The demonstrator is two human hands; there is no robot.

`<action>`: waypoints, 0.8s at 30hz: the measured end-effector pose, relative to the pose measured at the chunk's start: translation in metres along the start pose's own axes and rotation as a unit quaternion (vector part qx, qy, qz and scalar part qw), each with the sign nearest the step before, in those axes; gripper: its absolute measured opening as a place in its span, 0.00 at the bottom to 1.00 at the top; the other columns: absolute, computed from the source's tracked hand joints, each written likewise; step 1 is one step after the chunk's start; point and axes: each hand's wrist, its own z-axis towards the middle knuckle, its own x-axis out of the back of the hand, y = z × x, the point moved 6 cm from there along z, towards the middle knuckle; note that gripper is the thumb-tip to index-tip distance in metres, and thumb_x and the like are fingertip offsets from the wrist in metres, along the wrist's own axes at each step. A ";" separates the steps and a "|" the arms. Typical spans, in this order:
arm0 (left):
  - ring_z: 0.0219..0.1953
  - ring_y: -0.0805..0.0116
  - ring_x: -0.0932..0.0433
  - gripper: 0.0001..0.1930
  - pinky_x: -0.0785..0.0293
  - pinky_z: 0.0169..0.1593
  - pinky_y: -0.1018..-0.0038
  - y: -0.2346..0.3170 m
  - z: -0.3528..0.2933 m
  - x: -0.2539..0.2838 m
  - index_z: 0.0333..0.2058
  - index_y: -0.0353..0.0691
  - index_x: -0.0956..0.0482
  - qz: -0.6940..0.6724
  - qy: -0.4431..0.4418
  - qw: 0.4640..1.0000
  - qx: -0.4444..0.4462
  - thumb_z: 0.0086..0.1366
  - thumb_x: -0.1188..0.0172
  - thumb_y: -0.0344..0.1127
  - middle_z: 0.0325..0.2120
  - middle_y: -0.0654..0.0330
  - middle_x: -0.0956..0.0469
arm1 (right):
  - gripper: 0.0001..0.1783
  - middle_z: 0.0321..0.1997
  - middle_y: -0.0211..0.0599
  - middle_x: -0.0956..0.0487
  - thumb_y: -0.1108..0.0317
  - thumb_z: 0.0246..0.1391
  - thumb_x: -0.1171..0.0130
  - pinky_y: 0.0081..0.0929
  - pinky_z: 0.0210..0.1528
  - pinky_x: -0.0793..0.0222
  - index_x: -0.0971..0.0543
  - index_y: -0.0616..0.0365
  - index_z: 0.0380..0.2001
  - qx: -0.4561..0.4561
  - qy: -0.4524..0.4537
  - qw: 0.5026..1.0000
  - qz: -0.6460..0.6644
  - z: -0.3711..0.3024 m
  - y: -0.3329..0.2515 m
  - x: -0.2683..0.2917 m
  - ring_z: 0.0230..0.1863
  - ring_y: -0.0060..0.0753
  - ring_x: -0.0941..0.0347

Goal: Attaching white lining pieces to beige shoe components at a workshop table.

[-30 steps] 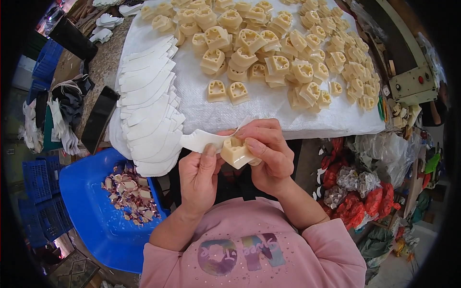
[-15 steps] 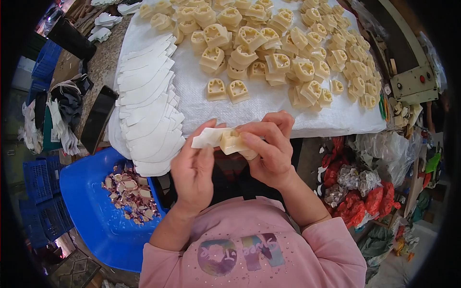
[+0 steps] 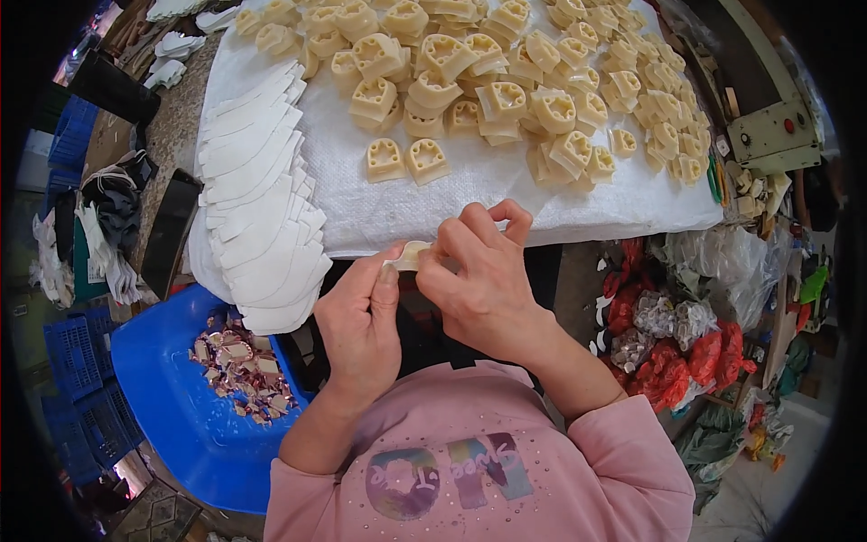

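Note:
Just past the table's front edge, both hands meet at a small cream heel-shaped block (image 3: 413, 255) with a thin white strip against it. My left hand (image 3: 366, 316) pinches its left end between thumb and fingers. Closed over the block's right side is my right hand (image 3: 483, 285), which hides most of it. Two separate cream blocks, one of them the hollow block (image 3: 427, 161), stand on the white woven sheet (image 3: 361, 212) beyond my hands. Left of them, overlapping white cut strips (image 3: 262, 217) lie fanned in a long row.
A large pile of cream blocks (image 3: 442, 90) covers the back of the table. At lower left, a blue tub (image 3: 172, 415) holds shiny purplish-and-beige pieces (image 3: 248, 370). Red plastic bags (image 3: 659, 388) and clear wrap lie to the right. A black phone-like slab (image 3: 172, 226) leans at the table's left.
The white strip, which stuck out to the left of the block, now mostly disappears between my hands. My right hand has turned and closed further over the block. The view has shifted slightly.

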 end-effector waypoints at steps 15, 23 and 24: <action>0.28 0.69 0.31 0.07 0.33 0.33 0.77 -0.010 0.008 0.007 0.35 0.34 0.21 -0.086 0.029 0.975 -0.201 0.58 0.40 0.28 0.28 0.59 0.25 | 0.14 0.28 0.31 0.36 0.79 0.36 0.41 0.35 0.43 0.52 0.26 0.53 0.30 -0.004 0.048 0.952 0.302 -0.009 0.020 -0.006 0.33 0.34 0.38; 0.19 0.63 0.37 0.08 0.40 0.23 0.74 0.004 0.005 -0.003 0.25 0.35 0.24 0.042 0.004 0.957 -0.288 0.55 0.37 0.33 0.16 0.58 0.33 | 0.14 0.28 0.32 0.37 0.80 0.36 0.43 0.34 0.43 0.51 0.26 0.54 0.30 0.030 -0.079 0.954 0.287 -0.016 0.015 -0.017 0.35 0.34 0.40; 0.19 0.63 0.36 0.08 0.40 0.22 0.73 0.005 0.005 -0.004 0.25 0.35 0.24 0.058 0.001 0.954 -0.293 0.55 0.37 0.34 0.16 0.59 0.34 | 0.15 0.27 0.32 0.37 0.80 0.35 0.42 0.34 0.44 0.51 0.26 0.53 0.30 0.038 -0.074 0.956 0.282 -0.015 0.014 -0.016 0.35 0.34 0.40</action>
